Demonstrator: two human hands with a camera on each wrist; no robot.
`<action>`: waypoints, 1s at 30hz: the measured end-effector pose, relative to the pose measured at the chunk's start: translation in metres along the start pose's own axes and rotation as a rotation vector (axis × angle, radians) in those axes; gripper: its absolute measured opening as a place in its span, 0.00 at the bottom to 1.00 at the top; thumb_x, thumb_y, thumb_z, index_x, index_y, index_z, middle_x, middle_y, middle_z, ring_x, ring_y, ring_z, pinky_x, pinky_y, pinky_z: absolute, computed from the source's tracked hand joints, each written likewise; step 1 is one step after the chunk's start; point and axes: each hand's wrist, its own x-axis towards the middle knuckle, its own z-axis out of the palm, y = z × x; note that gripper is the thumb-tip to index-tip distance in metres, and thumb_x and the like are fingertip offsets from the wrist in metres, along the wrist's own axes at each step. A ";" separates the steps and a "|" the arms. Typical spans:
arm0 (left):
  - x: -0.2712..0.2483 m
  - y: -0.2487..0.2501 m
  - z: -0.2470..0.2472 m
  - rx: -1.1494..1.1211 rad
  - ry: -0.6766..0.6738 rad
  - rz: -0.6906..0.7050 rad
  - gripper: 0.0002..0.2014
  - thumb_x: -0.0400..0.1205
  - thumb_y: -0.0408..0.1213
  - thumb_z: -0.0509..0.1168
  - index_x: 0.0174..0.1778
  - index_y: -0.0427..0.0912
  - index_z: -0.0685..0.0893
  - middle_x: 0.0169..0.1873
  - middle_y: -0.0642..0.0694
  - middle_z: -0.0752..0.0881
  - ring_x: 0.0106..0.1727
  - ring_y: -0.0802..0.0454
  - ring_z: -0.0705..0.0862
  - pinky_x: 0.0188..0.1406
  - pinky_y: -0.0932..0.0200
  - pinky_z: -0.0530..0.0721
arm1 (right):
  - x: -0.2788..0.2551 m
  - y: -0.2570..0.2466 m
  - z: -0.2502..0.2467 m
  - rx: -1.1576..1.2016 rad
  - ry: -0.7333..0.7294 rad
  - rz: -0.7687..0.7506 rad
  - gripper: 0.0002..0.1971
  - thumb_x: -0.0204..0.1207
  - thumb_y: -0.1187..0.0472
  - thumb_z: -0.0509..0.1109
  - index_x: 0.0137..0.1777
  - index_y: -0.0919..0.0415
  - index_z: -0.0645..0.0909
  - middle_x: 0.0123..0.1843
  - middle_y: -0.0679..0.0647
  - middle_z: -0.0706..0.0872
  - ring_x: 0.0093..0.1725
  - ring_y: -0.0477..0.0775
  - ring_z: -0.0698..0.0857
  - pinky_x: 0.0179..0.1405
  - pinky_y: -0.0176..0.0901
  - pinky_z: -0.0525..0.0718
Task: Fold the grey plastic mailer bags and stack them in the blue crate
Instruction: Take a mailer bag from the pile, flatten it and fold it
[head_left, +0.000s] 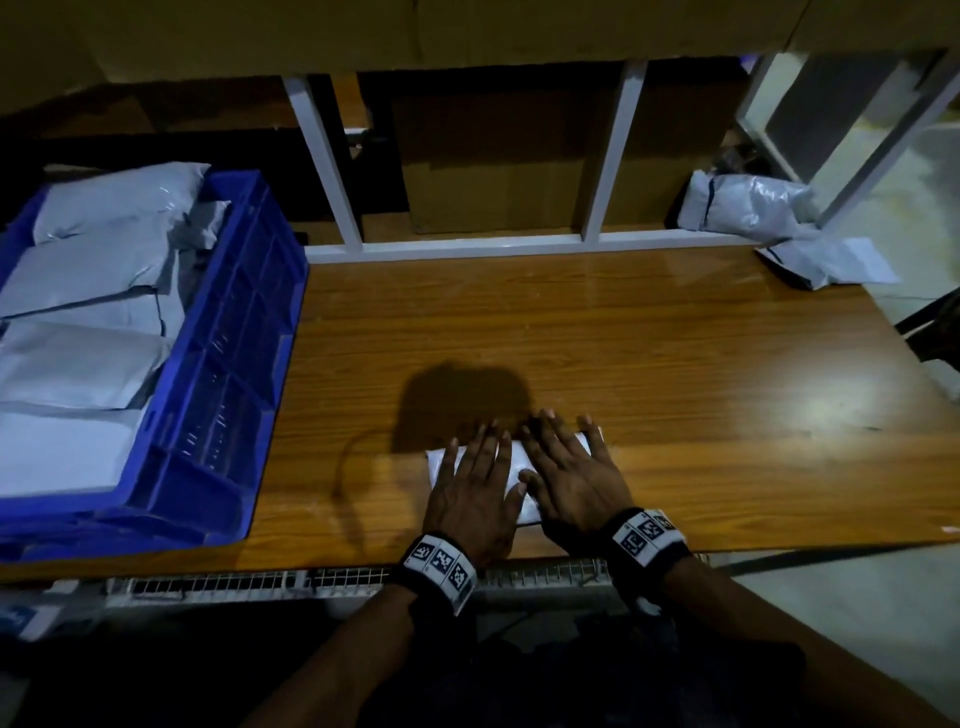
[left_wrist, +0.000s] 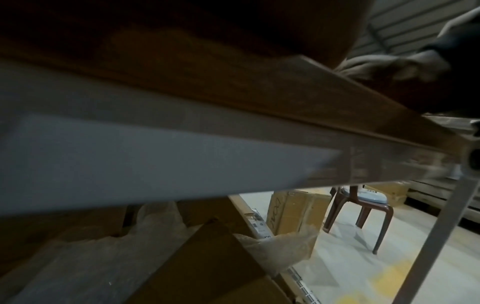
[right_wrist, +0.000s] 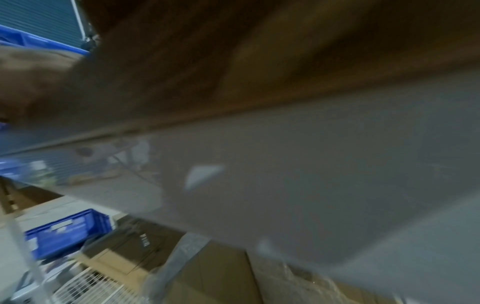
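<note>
In the head view a folded grey mailer bag (head_left: 519, 460) lies on the wooden table (head_left: 649, 353) near its front edge. My left hand (head_left: 475, 480) and right hand (head_left: 569, 475) lie side by side flat on it, fingers straight and spread, pressing it down. Most of the bag is hidden under them. The blue crate (head_left: 228, 364) stands at the table's left end with several folded grey bags (head_left: 88, 312) stacked inside. Both wrist views look under the table edge and show neither fingers nor bag.
Loose grey mailer bags (head_left: 748, 208) and a flat one (head_left: 831, 262) lie at the table's far right corner. A white frame (head_left: 457, 247) with cardboard boxes behind it runs along the back. Under the table stand boxes, a brown chair (left_wrist: 363, 207) and another blue crate (right_wrist: 64, 232).
</note>
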 end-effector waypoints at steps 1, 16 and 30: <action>0.001 0.000 0.001 -0.010 -0.011 0.004 0.35 0.91 0.58 0.36 0.91 0.41 0.46 0.90 0.43 0.41 0.90 0.48 0.37 0.88 0.39 0.37 | 0.000 0.000 0.000 -0.001 -0.004 -0.008 0.33 0.92 0.41 0.36 0.91 0.57 0.51 0.92 0.53 0.50 0.92 0.54 0.42 0.87 0.72 0.45; 0.000 -0.002 0.009 -0.030 0.088 0.017 0.34 0.92 0.56 0.44 0.90 0.37 0.54 0.90 0.40 0.52 0.91 0.46 0.48 0.88 0.35 0.52 | 0.005 0.006 0.011 -0.027 0.000 -0.045 0.33 0.91 0.43 0.40 0.91 0.61 0.54 0.92 0.56 0.52 0.92 0.56 0.42 0.85 0.75 0.47; -0.001 0.000 0.002 -0.012 0.017 0.000 0.35 0.92 0.57 0.40 0.91 0.38 0.53 0.91 0.41 0.49 0.91 0.47 0.45 0.88 0.37 0.47 | 0.000 0.004 0.004 0.036 0.002 -0.028 0.33 0.92 0.42 0.40 0.91 0.60 0.56 0.92 0.56 0.51 0.92 0.57 0.41 0.86 0.74 0.48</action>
